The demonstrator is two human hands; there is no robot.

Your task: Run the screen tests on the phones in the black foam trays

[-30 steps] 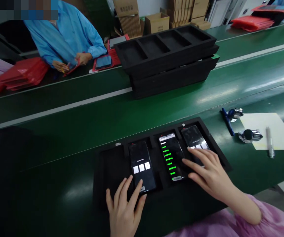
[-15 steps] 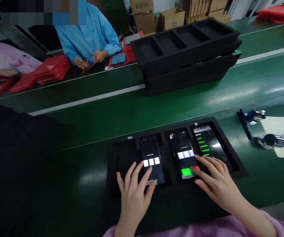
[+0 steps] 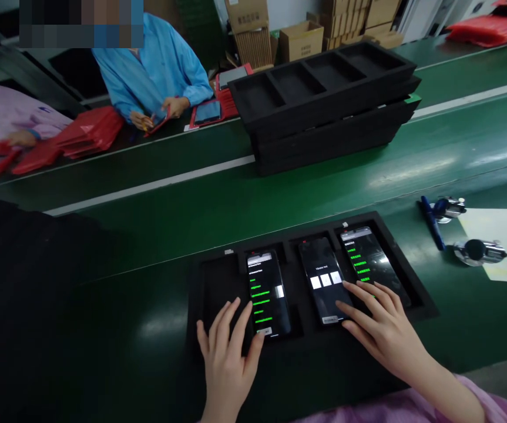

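Note:
Three smartphones lie face up in a black foam tray with several slots. The left phone shows lines of green text. On the middle phone are three white squares under a short heading. The right phone also shows green lines, its lower part covered by my right hand. My left hand is open, fingers spread, over the left slot and the lower left edge of the left phone. My right hand is open with fingers stretched, the index fingertip at the lower part of the middle phone.
Stacked black trays stand across the green bench. To the right are a blue pen, shiny metal pieces and paper. Two people work opposite, beside red pouches.
The left phone's screen went from white squares to green text. The middle one lost its green and red buttons and shows the squares page. My left hand drew slightly left, off the left screen.

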